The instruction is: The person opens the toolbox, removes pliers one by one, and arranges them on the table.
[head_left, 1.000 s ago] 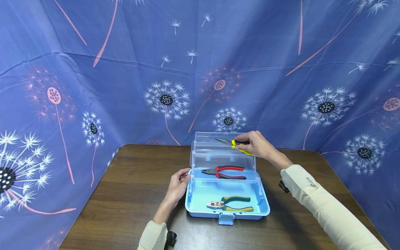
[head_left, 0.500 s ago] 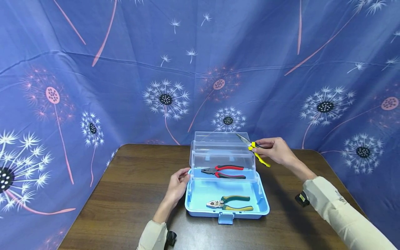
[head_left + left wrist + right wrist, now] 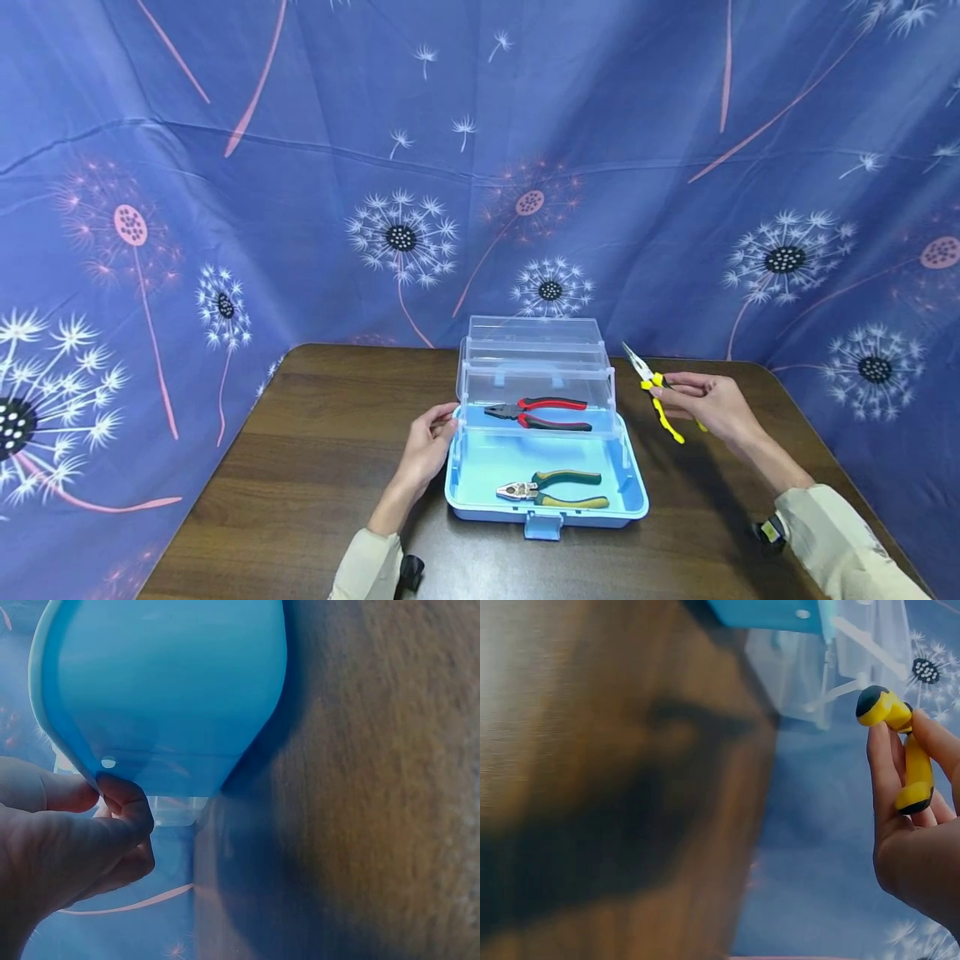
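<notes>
My right hand [image 3: 708, 406] pinches yellow-and-black needle-nose pliers [image 3: 657, 402] in the air to the right of a blue toolbox [image 3: 498, 450]. Their silver tips point up and away to the left; in the right wrist view the handle ends [image 3: 919, 776] face the camera. At the box's left rear corner, my left hand [image 3: 427, 442] pinches the rim between thumb and fingers, as the left wrist view shows from the side. Red-and-black pliers [image 3: 551, 414] lie in the raised clear tray [image 3: 487, 383]. Green-and-yellow pliers [image 3: 558, 489] lie on the box's floor near the front.
The toolbox stands on a brown wooden table [image 3: 300, 483], its clear trays and lid [image 3: 532, 329] folded up at the back. A blue latch [image 3: 542, 526] hangs at the front. Behind the table hangs a blue curtain [image 3: 300, 192] with dandelion prints.
My right hand has carried the needle-nose pliers from above the raised trays to the right and lower, beside the box. The left hand and the box have stayed in place.
</notes>
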The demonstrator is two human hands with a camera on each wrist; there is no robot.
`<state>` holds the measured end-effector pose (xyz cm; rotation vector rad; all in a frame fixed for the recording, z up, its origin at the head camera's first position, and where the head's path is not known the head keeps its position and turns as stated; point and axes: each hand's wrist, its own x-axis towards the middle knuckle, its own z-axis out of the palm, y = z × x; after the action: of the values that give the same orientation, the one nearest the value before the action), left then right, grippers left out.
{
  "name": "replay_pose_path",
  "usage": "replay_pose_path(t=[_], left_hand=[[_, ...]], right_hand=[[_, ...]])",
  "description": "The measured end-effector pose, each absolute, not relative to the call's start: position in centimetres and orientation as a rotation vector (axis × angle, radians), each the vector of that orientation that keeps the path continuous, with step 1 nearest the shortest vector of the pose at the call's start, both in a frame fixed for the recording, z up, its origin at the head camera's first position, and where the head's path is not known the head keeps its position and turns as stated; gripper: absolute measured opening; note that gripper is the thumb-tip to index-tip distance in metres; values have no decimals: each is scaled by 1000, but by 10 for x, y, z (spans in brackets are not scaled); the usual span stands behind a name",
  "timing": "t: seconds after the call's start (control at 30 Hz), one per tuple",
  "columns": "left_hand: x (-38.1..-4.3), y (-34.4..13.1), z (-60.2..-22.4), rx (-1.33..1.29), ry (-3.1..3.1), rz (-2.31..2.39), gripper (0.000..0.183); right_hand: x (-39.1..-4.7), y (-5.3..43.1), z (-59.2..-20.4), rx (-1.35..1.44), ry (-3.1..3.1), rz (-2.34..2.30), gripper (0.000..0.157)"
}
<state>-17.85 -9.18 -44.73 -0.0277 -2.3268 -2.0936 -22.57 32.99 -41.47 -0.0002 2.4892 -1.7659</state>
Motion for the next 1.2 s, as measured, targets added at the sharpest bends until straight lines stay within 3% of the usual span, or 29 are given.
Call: replay_pose_path(t=[0.43,0.8,0.97,1.2], left_hand=[[-179,-92,-448,-35,-2324,-2106,31],[-180,-92,-450,-22,-2319,-2133,31],[-180,-92,-449,-19,-2320,-2130,31],[-178,-91,-447,-27,-2326,-2109,31]], right_hand=[[-196,354,-470,211,2457,-1758,73],[-192,356,-501,302,2459,-1744,68],[-191,355,-499,252,2703,-1479,66],[-185,359,-497,80,3072,-971,50]])
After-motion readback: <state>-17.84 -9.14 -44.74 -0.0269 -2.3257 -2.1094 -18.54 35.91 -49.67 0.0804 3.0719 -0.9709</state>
